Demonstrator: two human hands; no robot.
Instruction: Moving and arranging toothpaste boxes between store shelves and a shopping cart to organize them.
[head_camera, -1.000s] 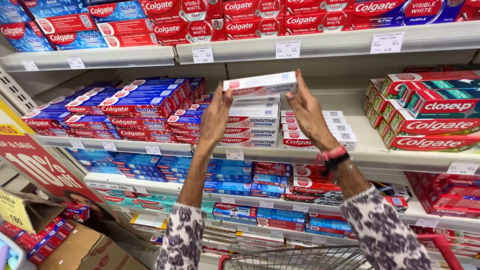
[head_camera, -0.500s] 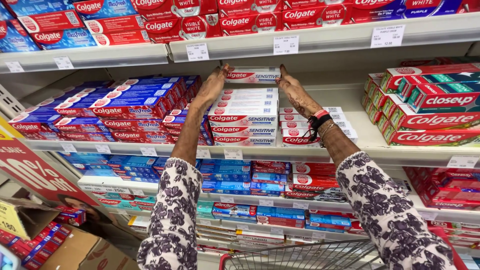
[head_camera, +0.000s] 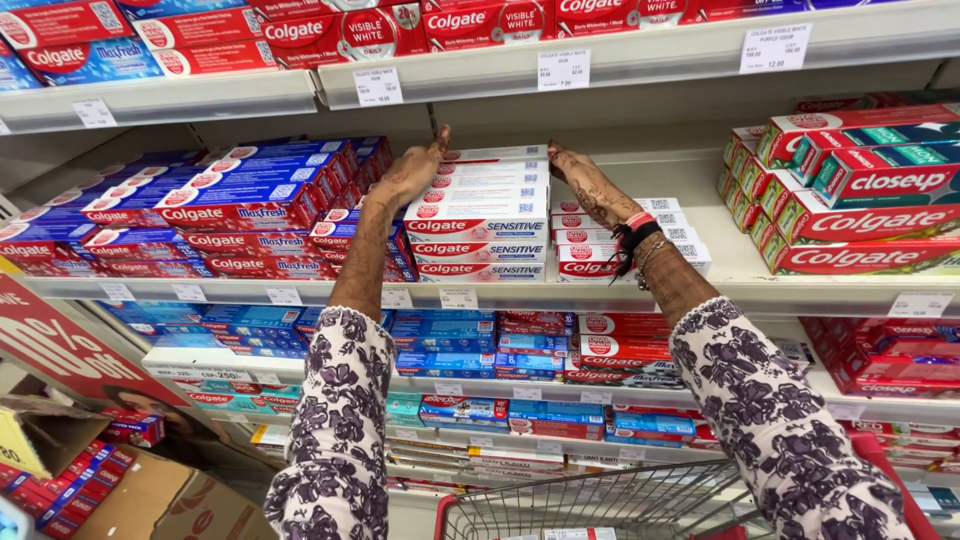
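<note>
1. Toothpaste box (head_camera: 497, 155), white and long, lies flat on top of the white stack (head_camera: 476, 215) on the middle shelf (head_camera: 600, 295). Its long axis runs left to right, across my view, with one end toward each hand.
2. My left hand (head_camera: 405, 178) is at the box's left end, my right hand (head_camera: 585, 187) at its right end. The box sits directly between the two, at the height of my fingertips, so neither hand is clearly nearer.
3. Left grip: fingers stretched upward and only loosely curved, thumb side against the box's left end. It presses rather than wraps; whether any finger goes round the back I cannot tell.
4. Right grip: also flat and mostly open, fingertips touching the right end of the box, palm facing inward. Together the two hands pinch the box endwise between them.
5. Both arms reach up and forward, elbows low, forearms converging toward the stack. The patterned sleeves (head_camera: 340, 420) stop short of the wrists, and a red and black band (head_camera: 632, 232) sits on my right wrist.
6. Blue and red boxes (head_camera: 250, 205) are stacked just left of the white stack, larger red boxes (head_camera: 860, 215) well off to the right. A wire cart (head_camera: 620, 505) stands below my arms.
</note>
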